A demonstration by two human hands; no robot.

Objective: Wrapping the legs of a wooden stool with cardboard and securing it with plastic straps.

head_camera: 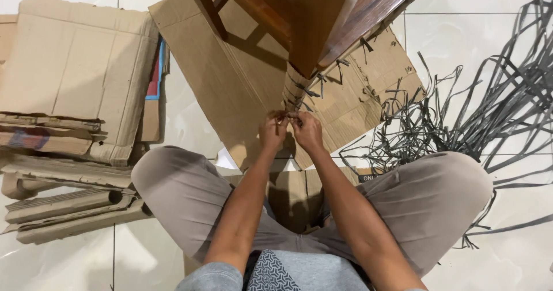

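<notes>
Seated cross-legged on the floor, left hand [273, 131] and right hand [307, 131] pinch a thin grey strap [287, 116] at centre, tying it round a cardboard-wrapped leg [296, 86]. Strap seems light, flexible, slippery; grip near the knot. Loose straps [489, 107] at 3 o'clock.

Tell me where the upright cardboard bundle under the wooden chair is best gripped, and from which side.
Probably by its lower end, from the person's side. The cardboard bundle rises against the wooden chair, so its top is blocked, while the bottom edge faces the lap. Both hands, left and right, meet there at the dark strap wrapped around it. Loose straps crowd the right flank.
</notes>
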